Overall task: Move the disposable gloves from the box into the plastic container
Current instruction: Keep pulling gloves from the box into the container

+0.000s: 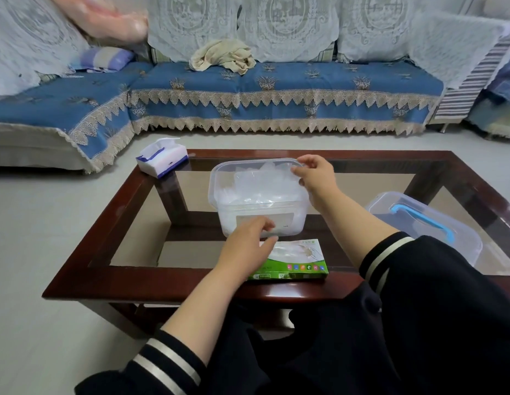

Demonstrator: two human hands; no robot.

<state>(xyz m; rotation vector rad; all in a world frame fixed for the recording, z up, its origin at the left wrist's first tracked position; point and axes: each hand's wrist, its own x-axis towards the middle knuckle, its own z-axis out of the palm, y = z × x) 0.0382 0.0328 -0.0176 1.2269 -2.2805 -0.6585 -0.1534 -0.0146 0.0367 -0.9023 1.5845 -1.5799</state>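
Disposable gloves: translucent heap filling plastic container at frame centre, on glass-topped table. Pale label on container's near wall, writing too blurred to read. Your right hand at container's far right rim, fingers curled over edge, holding it. Your left hand relaxed, fingers loose, nothing held, over green glove box just before container; box print unreadable. Lidded bin with blue handle at right. Tissue pack at table's upper left corner.

Bare counter lies open left of the plastic container, while the glove box just before it and a lidded bin to its right crowd those sides.
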